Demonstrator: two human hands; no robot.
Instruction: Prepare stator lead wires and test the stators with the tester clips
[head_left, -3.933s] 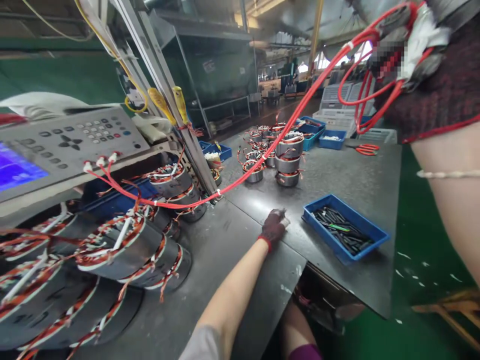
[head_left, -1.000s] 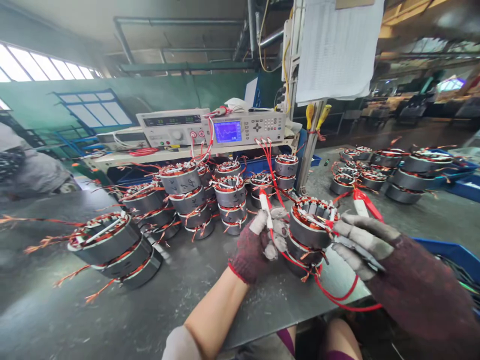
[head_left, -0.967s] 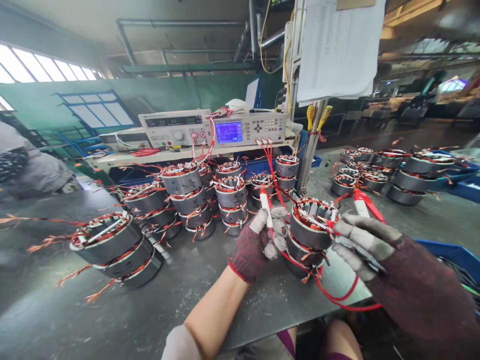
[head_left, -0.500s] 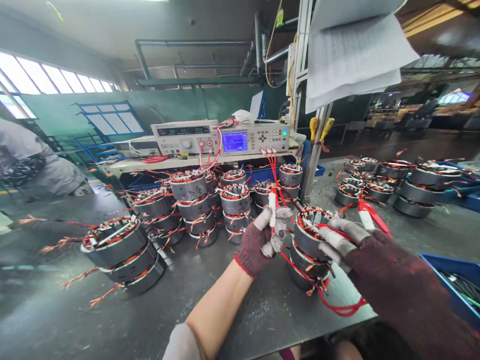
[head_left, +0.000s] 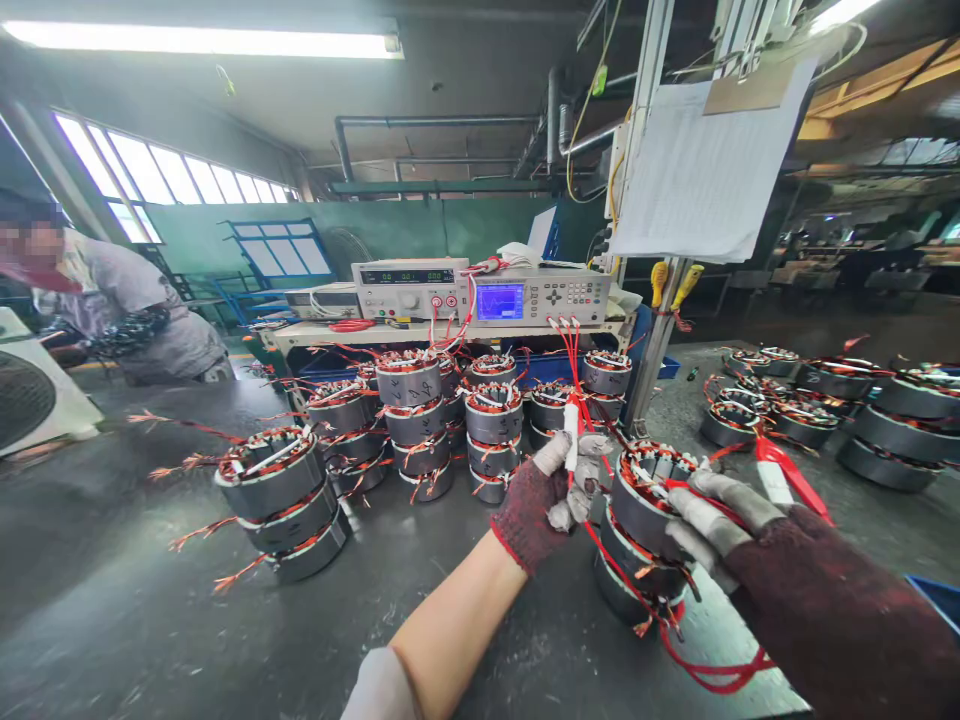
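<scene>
My left hand, in a dark red glove with grey fingertips, is closed on a white-sleeved test clip with a red lead, held upright left of a stack of motor stators. Copper windings and white ties show on the top stator. My right hand, gloved alike, rests against that stack's right side, a red wire pinched between its fingers. Its thumb is hidden. Just beyond it hangs another test clip, red and white. A loop of red lead lies below.
Test instruments stand on a shelf behind several stator stacks. Another stack is at left, more stators at right. A metal post carries paper sheets. A co-worker bends at far left.
My view has tilted up and turned left, so the scene sits further right and the co-worker shows more fully. Both hands keep about the same hold beside the stack.
</scene>
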